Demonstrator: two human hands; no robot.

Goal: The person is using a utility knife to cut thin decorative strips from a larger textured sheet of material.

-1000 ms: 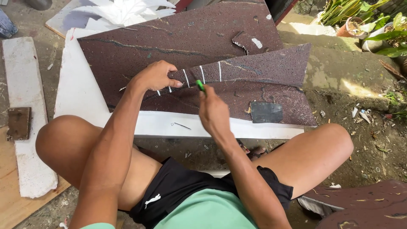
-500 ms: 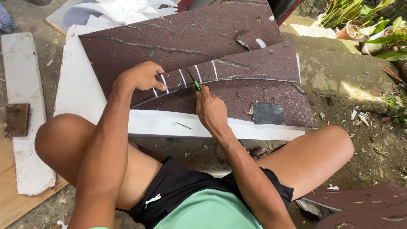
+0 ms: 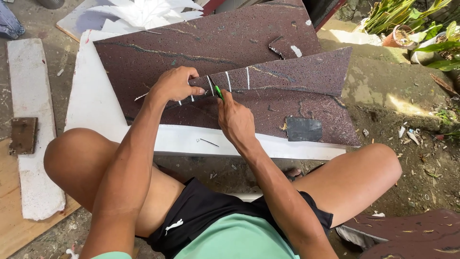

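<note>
On a white board (image 3: 96, 110) over dirt ground lay the maroon sheet (image 3: 287, 96). The left hand (image 3: 175, 85) pressed it flat; the right hand (image 3: 235, 120) clamped a green cutter (image 3: 219, 92) near the board's middle. A slip could nick those close fingers (image 3: 195, 90).

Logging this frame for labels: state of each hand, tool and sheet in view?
left hand: pressed flat on the strip
right hand: gripping the green cutter
green cutter: tip on the strip
maroon speckled strip: marked with white lines, lying on the sheet
large maroon sheet: flat on the white board
</note>
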